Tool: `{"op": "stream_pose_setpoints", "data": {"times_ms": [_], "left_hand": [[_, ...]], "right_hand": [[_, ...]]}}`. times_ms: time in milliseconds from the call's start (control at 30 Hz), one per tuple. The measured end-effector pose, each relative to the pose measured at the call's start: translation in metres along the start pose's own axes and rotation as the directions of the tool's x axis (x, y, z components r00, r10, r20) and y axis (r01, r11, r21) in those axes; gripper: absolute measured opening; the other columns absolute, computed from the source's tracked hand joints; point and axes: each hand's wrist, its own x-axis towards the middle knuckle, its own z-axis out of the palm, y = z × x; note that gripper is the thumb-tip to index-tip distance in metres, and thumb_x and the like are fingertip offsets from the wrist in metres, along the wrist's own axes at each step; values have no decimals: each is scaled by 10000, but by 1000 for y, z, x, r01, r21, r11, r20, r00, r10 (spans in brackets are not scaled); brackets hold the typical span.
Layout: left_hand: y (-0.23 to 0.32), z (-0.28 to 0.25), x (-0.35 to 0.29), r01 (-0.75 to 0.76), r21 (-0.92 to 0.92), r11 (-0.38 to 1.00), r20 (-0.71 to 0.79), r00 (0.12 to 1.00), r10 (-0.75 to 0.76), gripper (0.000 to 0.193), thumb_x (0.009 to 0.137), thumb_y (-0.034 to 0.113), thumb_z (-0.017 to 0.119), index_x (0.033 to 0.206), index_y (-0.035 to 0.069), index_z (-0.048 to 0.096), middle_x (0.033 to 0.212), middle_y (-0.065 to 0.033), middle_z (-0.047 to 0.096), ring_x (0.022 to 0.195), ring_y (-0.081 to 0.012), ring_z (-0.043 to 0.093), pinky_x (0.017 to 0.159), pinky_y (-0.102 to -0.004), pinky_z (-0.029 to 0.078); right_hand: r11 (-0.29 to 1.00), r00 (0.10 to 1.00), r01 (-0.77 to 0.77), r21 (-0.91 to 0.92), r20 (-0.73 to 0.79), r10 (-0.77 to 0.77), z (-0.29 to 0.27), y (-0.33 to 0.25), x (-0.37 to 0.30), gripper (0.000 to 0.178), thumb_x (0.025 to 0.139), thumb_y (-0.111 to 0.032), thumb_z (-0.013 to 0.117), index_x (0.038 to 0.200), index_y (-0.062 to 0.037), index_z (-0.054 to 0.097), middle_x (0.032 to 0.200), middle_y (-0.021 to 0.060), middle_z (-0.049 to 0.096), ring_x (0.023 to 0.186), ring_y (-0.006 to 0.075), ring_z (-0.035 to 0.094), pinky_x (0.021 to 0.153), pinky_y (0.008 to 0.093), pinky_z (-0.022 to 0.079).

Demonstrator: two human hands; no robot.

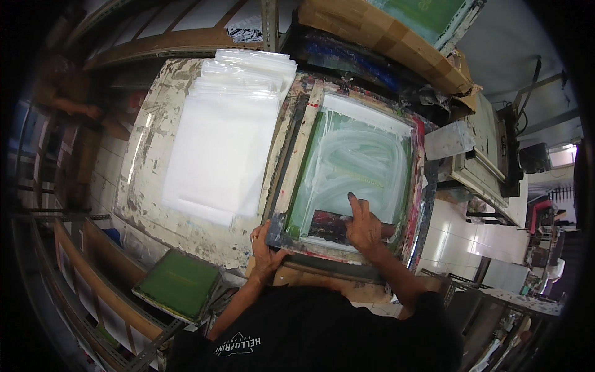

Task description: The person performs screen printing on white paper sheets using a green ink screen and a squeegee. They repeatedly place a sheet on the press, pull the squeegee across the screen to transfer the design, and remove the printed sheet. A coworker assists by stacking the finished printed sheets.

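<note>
A screen-printing frame [292, 180] with a wooden, ink-stained border lies in front of me, its green mesh smeared with whitish ink [356, 155] in curved streaks. My right hand [364, 230] grips a dark, stained squeegee [328, 227] resting across the near part of the mesh. Its index finger points forward along the mesh, and the palm side is hidden. At the frame's near left corner my left hand [265, 253] is closed around the edge, with its thumb low on the near side. Left of the frame lies a stack of white translucent plastic sheets [217, 149].
The stack lies on a worn, paint-chipped table [145, 155]. A green screen [178, 282] rests on a rack at the lower left. Beyond the frame sits a cardboard box [384, 37]; a clear plastic container [449, 140] is at its right. Another person's arm [77, 106] shows far left.
</note>
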Motion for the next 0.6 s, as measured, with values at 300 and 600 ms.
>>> {"op": "stream_pose_setpoints", "data": {"times_ms": [300, 600], "left_hand": [[-2, -3, -6, 25, 79, 997, 10, 1000, -26, 1137, 555, 500, 976, 1434, -52, 511, 1203, -201, 563, 1136, -372, 511, 1002, -477, 391], [-9, -2, -10, 14, 107, 994, 28, 999, -17, 1100, 587, 520, 955, 1416, -57, 522, 1190, -218, 573, 1134, -378, 517, 991, -478, 410]], "right_hand": [[962, 957, -192, -195, -255, 140, 27, 124, 218, 714, 913, -282, 690, 1544, -151, 384, 1266, 211, 554, 704, 416, 684, 631, 525, 589], [945, 820, 7, -328, -539, -194, 14, 182, 313, 612, 830, -215, 731, 1391, -91, 521, 1198, 132, 586, 1021, 342, 646, 845, 460, 525]]}}
